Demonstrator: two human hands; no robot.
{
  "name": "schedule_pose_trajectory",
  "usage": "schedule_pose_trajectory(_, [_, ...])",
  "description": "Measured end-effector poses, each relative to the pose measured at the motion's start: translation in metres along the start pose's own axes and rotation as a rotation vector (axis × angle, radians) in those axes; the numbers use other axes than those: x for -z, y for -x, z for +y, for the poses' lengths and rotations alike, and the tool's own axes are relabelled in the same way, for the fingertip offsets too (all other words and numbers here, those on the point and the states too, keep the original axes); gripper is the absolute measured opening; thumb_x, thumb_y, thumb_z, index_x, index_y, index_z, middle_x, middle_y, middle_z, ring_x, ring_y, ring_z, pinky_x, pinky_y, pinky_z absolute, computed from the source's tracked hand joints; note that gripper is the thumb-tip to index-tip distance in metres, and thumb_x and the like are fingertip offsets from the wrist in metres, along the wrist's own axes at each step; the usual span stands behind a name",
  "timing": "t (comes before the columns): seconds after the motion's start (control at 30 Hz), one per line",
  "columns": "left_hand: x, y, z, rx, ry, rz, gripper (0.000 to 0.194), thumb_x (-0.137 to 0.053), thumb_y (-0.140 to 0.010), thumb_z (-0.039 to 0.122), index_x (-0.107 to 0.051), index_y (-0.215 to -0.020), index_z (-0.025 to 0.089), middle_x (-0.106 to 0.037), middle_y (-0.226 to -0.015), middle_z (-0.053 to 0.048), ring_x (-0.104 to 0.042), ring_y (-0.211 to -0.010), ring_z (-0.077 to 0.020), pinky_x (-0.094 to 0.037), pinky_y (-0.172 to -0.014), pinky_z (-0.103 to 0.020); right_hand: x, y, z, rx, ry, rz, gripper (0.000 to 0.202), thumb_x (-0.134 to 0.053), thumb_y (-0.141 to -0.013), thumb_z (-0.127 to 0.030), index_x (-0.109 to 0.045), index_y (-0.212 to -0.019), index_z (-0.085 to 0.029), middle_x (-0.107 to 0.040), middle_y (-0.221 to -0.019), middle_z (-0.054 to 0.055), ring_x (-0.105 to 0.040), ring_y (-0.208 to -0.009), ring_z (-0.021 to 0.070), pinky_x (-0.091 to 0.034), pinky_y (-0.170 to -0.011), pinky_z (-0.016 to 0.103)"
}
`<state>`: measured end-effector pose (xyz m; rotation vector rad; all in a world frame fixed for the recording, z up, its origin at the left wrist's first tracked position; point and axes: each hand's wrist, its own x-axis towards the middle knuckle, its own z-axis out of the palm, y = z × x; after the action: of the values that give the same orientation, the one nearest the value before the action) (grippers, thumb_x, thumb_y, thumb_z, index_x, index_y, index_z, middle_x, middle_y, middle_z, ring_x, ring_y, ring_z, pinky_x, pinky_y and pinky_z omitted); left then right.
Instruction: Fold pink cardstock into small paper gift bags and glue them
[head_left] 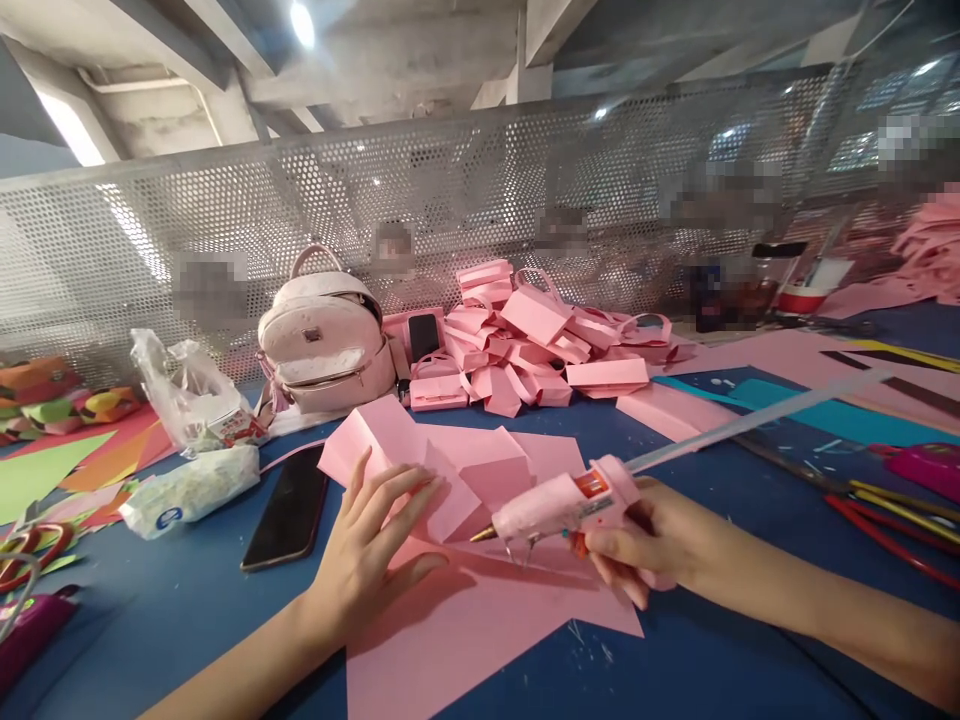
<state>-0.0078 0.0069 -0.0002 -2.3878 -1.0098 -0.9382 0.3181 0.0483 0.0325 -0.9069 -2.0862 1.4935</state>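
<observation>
Pink glue gun [551, 512] is in the right hand [660, 540], fingers wrapped round the handle, firm grasp. Sits just above the pink paper, right of centre, brass nozzle [484, 535] pointing left toward the other hand. Clear glue stick [750, 417] pokes out the back, up and to the right.

Left hand [367, 545]: fingers spread, not clenched, laid against a folded pink piece [386, 435]. Can't tell how hard they press, or whether the thumb touches paper. Below both hands, a flat pink sheet [442, 645] lies on the blue tabletop [187, 620].

Next ring out: black phone [285, 512] just left of the left hand, tissue pack [191, 492] beside it, clear plastic bag [169, 385] behind that. Red-handled scissors [844, 508] on the right, past the right wrist. Blue sheets [840, 420] beyond those.

Further back: pale pink backpack [326, 335] standing upright, heap of folded pink paper boxes [532, 325] to its right, second phone [424, 338] propped between the two. Perforated metal screen [465, 170] runs across behind everything.
</observation>
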Motion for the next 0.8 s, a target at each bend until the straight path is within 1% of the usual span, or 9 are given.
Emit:
schedule_pose_trajectory(0.1, [-0.001, 0.001, -0.002, -0.007, 0.02, 0.003, 0.057, -0.061, -0.097, 0.037, -0.042, -0.148, 0.018, -0.06, -0.13, -0.016, -0.054, -0.126, -0.0279, -0.02, -0.122, -0.055, -0.007, -0.011, -0.014, -0.044, -0.039, -0.025, 0.04, -0.067, -0.089, -0.051, -0.059, -0.07, -0.016, -0.059, -0.054, -0.001, -0.05, -0.047, 0.0084, -0.032, -0.043, 0.019])
schedule_pose_trajectory(0.17, [-0.002, 0.002, -0.003, -0.008, 0.032, 0.002, 0.058, -0.061, -0.097, 0.037, -0.041, -0.149, 0.019, -0.06, -0.131, -0.016, -0.053, -0.127, -0.0279, -0.022, -0.121, -0.055, -0.009, -0.016, -0.021, -0.045, -0.046, -0.024, 0.037, -0.07, -0.087, -0.048, -0.06, -0.07, -0.016, -0.057, -0.053, -0.002, -0.05, -0.046, 0.0085, -0.033, -0.044, 0.019])
schedule_pose_trajectory(0.27, [-0.004, 0.003, -0.004, 0.002, 0.043, -0.01, 0.058, -0.06, -0.097, 0.036, -0.04, -0.149, 0.019, -0.059, -0.132, -0.016, -0.052, -0.128, -0.0277, -0.024, -0.121, -0.054, -0.011, -0.02, -0.021, -0.057, -0.031, -0.016, 0.037, -0.072, -0.084, -0.049, -0.061, -0.071, -0.017, -0.055, -0.051, -0.004, -0.05, -0.046, 0.0089, -0.036, -0.045, 0.019])
schedule_pose_trajectory(0.4, [-0.005, 0.003, -0.006, 0.005, 0.065, -0.018, 0.055, -0.06, -0.097, 0.037, -0.043, -0.146, 0.017, -0.059, -0.132, -0.016, -0.052, -0.127, -0.0276, -0.025, -0.121, -0.053, -0.013, -0.022, -0.016, -0.086, -0.021, 0.019, 0.037, -0.071, -0.083, -0.054, -0.063, -0.08, -0.018, -0.051, -0.054, -0.005, -0.048, -0.045, 0.0098, -0.038, -0.044, 0.02])
schedule_pose_trajectory(0.47, [-0.005, 0.002, -0.006, 0.004, 0.073, -0.017, 0.054, -0.059, -0.098, 0.037, -0.044, -0.145, 0.016, -0.059, -0.13, -0.016, -0.053, -0.127, -0.0271, -0.024, -0.121, -0.052, -0.012, -0.022, -0.018, -0.05, 0.032, 0.051, 0.036, -0.072, -0.082, -0.054, -0.066, -0.084, -0.018, -0.053, -0.061, -0.003, -0.049, -0.052, 0.0112, -0.04, -0.048, 0.021])
schedule_pose_trajectory(0.57, [-0.005, 0.001, -0.005, 0.01, 0.079, -0.019, 0.053, -0.059, -0.098, 0.037, -0.045, -0.145, 0.016, -0.06, -0.13, -0.015, -0.052, -0.127, -0.0266, -0.024, -0.121, -0.051, -0.011, -0.023, -0.025, 0.001, 0.116, 0.064, 0.033, -0.072, -0.082, -0.052, -0.069, -0.091, -0.02, -0.061, -0.077, 0.0, -0.056, -0.069, 0.0161, -0.046, -0.063, 0.025])
schedule_pose_trajectory(0.67, [-0.005, 0.002, -0.005, 0.018, 0.086, -0.023, 0.054, -0.059, -0.098, 0.037, -0.043, -0.147, 0.018, -0.059, -0.131, -0.015, -0.052, -0.128, -0.0267, -0.024, -0.121, -0.052, -0.01, -0.023, -0.026, -0.051, 0.139, 0.085, 0.039, -0.071, -0.082, -0.054, -0.069, -0.102, -0.021, -0.066, -0.091, 0.003, -0.061, -0.085, 0.0225, -0.05, -0.075, 0.03])
schedule_pose_trajectory(0.73, [-0.005, 0.003, -0.005, 0.025, 0.088, -0.031, 0.055, -0.058, -0.098, 0.037, -0.041, -0.148, 0.019, -0.059, -0.132, -0.015, -0.051, -0.128, -0.0268, -0.024, -0.121, -0.053, -0.01, -0.023, -0.026, -0.09, 0.15, 0.109, 0.045, -0.07, -0.081, -0.058, -0.068, -0.105, -0.02, -0.066, -0.094, 0.005, -0.062, -0.089, 0.0259, -0.051, -0.076, 0.033])
schedule_pose_trajectory(0.8, [-0.005, 0.004, -0.005, 0.032, 0.088, -0.043, 0.056, -0.058, -0.098, 0.037, -0.04, -0.149, 0.02, -0.059, -0.132, -0.015, -0.052, -0.128, -0.0267, -0.024, -0.121, -0.053, -0.011, -0.023, -0.027, -0.062, 0.165, 0.105, 0.044, -0.067, -0.083, -0.058, -0.068, -0.105, -0.02, -0.066, -0.095, 0.006, -0.063, -0.093, 0.0279, -0.051, -0.08, 0.036])
